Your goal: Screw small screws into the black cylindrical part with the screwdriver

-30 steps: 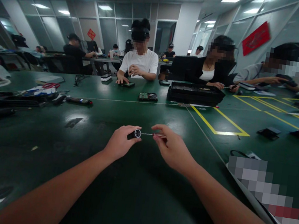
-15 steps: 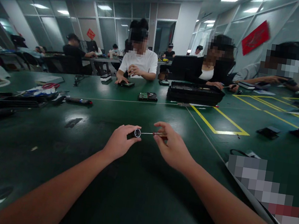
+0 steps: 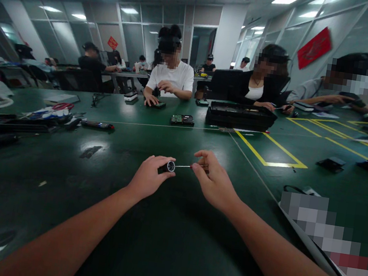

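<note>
My left hand [image 3: 151,174] holds a small black cylinder [image 3: 170,166] with a silvery ring at its end, between thumb and fingers. Its ringed end is turned toward the camera and to the right. My right hand [image 3: 214,178] grips the handle of a thin screwdriver [image 3: 184,166]. The metal shaft points left and its tip is at or very near the ring; whether it touches cannot be made out. Both hands are above the green table [image 3: 168,246].
A black tray [image 3: 240,116] and a green circuit board [image 3: 182,120] lie farther back. Tools and cables [image 3: 52,113] are piled at the left, a dark pen-like tool [image 3: 98,125] beside them. Black parts [image 3: 330,163] sit at the right. Several people work across the table.
The cylinder has shifted slightly right with my left hand. My right hand has moved a little right, its fingers changing position on the screwdriver handle.
</note>
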A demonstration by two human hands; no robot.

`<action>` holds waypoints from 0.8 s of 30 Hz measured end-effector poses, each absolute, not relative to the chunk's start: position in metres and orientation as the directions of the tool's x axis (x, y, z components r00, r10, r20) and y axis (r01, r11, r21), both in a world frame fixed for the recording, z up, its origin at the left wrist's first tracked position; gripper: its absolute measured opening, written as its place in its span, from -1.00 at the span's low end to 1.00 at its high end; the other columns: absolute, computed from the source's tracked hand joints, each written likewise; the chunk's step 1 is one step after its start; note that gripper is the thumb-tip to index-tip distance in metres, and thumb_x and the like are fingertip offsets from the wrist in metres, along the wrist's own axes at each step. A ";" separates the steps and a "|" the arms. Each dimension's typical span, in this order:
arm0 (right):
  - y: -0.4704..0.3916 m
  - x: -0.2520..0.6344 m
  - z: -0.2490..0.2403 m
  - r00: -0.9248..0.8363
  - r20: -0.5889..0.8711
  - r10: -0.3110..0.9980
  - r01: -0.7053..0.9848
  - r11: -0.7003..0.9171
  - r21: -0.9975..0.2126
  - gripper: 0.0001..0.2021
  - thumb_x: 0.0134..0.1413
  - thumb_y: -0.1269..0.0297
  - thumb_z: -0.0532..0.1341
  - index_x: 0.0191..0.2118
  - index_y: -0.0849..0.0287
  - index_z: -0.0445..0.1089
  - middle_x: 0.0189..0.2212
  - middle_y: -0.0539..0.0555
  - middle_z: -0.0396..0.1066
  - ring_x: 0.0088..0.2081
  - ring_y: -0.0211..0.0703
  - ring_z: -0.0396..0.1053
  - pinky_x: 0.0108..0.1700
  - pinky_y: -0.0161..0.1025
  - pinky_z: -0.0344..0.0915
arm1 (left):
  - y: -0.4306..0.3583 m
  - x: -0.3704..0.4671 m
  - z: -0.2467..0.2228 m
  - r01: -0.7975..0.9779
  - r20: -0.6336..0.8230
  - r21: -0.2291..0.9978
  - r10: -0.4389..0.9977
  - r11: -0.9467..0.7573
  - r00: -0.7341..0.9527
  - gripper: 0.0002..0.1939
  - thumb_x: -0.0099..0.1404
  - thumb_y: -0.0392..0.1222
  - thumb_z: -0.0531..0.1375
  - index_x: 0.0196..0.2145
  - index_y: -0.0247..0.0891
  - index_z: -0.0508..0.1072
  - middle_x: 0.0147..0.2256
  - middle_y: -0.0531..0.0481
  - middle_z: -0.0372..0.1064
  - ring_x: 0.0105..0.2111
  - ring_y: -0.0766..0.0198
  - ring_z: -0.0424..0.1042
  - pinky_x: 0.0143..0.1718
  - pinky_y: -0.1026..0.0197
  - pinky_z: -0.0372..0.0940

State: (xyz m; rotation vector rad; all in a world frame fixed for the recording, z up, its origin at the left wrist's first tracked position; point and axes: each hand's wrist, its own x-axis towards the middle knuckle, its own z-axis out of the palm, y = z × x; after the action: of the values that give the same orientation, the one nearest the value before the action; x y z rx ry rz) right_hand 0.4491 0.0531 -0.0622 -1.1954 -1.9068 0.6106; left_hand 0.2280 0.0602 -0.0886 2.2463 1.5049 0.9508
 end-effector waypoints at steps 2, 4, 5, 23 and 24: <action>0.055 0.450 -0.062 -0.223 0.343 0.913 0.562 0.408 -0.720 -0.74 0.37 0.11 0.00 -0.05 0.12 0.34 -0.35 0.07 0.48 -0.37 -0.09 0.41 -0.34 -0.17 0.20 | 0.061 0.228 -0.089 0.715 0.364 0.557 0.898 -0.422 0.246 -0.60 0.27 -0.21 0.34 0.07 -0.14 0.51 0.02 -0.07 0.50 0.06 0.06 0.44 0.17 -0.12 0.22; 0.056 0.450 -0.062 -0.206 0.336 0.919 0.587 0.391 -0.709 -0.73 0.39 0.14 -0.04 -0.11 0.11 0.36 -0.38 0.06 0.48 -0.40 -0.10 0.39 -0.35 -0.17 0.18 | 0.062 0.228 -0.091 0.710 0.363 0.557 0.895 -0.430 0.258 -0.60 0.27 -0.21 0.35 0.07 -0.13 0.51 0.02 -0.06 0.51 0.05 0.07 0.44 0.18 -0.12 0.21; 0.056 0.450 -0.062 -0.202 0.340 0.919 0.578 0.392 -0.716 -0.75 0.38 0.17 -0.03 -0.10 0.10 0.35 -0.38 0.05 0.48 -0.41 -0.11 0.38 -0.36 -0.17 0.18 | 0.062 0.228 -0.091 0.706 0.366 0.558 0.893 -0.436 0.263 -0.60 0.26 -0.21 0.35 0.06 -0.13 0.51 0.02 -0.05 0.51 0.05 0.08 0.44 0.18 -0.11 0.20; 0.075 0.446 -0.086 0.123 0.128 0.984 -0.119 0.143 -0.983 -0.73 0.19 0.00 0.20 -0.27 0.12 0.36 -0.41 0.01 0.38 -0.40 -0.19 0.35 -0.27 -0.16 0.38 | 0.064 0.231 -0.092 0.714 0.307 0.536 0.892 -0.450 0.332 -0.56 0.32 -0.15 0.31 0.15 -0.14 0.46 0.04 -0.06 0.47 0.04 0.09 0.41 0.15 -0.06 0.24; 0.074 0.446 -0.086 0.103 0.154 0.983 -0.089 0.163 -0.983 -0.73 0.21 0.00 0.19 -0.25 0.13 0.36 -0.41 0.01 0.39 -0.40 -0.19 0.35 -0.27 -0.16 0.38 | 0.064 0.232 -0.091 0.711 0.316 0.535 0.888 -0.457 0.333 -0.55 0.32 -0.15 0.31 0.15 -0.14 0.45 0.04 -0.07 0.47 0.05 0.08 0.40 0.17 -0.09 0.22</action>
State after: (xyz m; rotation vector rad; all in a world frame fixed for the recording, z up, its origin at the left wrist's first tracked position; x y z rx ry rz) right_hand 0.4456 0.0740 -0.0862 -1.0663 -1.1405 1.0677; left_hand 0.2315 0.0636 -0.0911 2.3014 1.4301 0.8371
